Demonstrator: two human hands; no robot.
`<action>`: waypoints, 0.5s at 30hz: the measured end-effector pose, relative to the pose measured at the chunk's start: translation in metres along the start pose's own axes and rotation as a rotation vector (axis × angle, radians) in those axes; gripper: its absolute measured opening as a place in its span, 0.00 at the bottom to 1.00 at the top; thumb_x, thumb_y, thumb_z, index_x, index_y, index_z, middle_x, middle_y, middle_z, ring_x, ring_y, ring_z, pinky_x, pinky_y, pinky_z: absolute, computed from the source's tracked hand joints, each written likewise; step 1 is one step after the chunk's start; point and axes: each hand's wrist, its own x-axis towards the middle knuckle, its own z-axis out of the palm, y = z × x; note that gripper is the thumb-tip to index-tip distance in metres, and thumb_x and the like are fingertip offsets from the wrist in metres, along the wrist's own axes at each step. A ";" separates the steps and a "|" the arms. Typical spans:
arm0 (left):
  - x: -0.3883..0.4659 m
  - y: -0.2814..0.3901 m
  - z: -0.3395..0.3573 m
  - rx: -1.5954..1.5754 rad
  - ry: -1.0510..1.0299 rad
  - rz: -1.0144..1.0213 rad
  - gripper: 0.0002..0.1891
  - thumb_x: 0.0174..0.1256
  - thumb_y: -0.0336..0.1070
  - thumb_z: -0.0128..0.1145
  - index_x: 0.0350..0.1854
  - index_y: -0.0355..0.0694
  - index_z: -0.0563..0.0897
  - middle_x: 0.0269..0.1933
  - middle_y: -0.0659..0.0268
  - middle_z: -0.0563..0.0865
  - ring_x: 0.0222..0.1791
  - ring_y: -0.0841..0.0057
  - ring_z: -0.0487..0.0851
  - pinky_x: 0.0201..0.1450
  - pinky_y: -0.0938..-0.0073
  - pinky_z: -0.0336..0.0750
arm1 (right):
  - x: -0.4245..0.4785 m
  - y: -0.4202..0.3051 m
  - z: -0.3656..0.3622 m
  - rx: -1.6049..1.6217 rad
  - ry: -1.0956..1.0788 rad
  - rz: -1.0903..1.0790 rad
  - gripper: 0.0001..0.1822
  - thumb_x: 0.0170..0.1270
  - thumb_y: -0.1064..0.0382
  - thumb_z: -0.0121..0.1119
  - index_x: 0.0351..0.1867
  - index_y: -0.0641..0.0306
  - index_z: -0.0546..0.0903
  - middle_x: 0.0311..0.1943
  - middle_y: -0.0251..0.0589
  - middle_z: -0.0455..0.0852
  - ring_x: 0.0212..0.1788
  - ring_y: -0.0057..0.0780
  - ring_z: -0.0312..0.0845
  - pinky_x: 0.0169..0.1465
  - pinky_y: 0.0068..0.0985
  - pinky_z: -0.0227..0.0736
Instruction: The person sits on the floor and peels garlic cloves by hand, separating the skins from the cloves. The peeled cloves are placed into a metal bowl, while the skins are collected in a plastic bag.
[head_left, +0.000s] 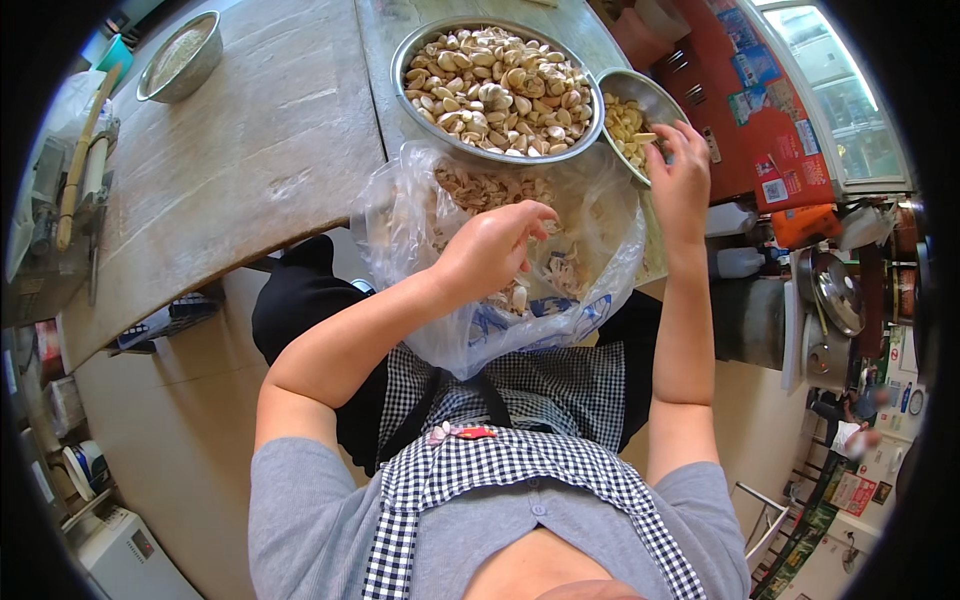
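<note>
A large metal bowl (400, 88) heaped with unpeeled garlic cloves (495, 90) stands on the table before me. Beside it on the right is a smaller metal bowl (646, 81) with peeled garlic cloves (622, 120). My right hand (681, 169) is over this smaller bowl, with a pale peeled clove (643, 138) at its fingertips. Below the large bowl, a clear plastic bag (420, 307) spreads open over my lap, with garlic skins (487, 187) in it. My left hand (499, 244) hovers above the bag with bent fingers; whether anything lies between them is hidden.
A metal basin (180, 64) of pale contents stands at the table's far left. The wooden tabletop (255, 135) runs left, its near edge beside my knee. Red panels and a glass-fronted cabinet (847, 90) stand right, above pots with a lid (836, 292). People are at the far right.
</note>
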 end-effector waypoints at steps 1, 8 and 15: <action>-0.001 -0.002 0.001 0.086 0.029 0.113 0.14 0.66 0.20 0.49 0.53 0.35 0.76 0.44 0.59 0.83 0.29 0.78 0.83 0.34 0.77 0.80 | 0.006 -0.006 0.008 0.120 -0.056 0.013 0.08 0.62 0.68 0.61 0.42 0.63 0.84 0.36 0.43 0.85 0.39 0.42 0.81 0.45 0.32 0.76; 0.001 -0.002 0.001 0.241 0.006 0.174 0.13 0.64 0.25 0.54 0.51 0.34 0.78 0.52 0.54 0.78 0.40 0.60 0.84 0.44 0.66 0.79 | 0.034 -0.041 0.091 0.176 -0.340 -0.076 0.08 0.62 0.62 0.60 0.41 0.58 0.86 0.43 0.47 0.83 0.44 0.46 0.81 0.48 0.39 0.76; 0.000 -0.006 -0.004 0.288 0.023 0.184 0.11 0.63 0.26 0.56 0.48 0.34 0.79 0.50 0.55 0.79 0.39 0.61 0.83 0.43 0.67 0.78 | 0.041 -0.047 0.105 -0.047 -0.505 -0.041 0.08 0.60 0.62 0.61 0.40 0.58 0.85 0.46 0.50 0.80 0.49 0.46 0.80 0.49 0.41 0.76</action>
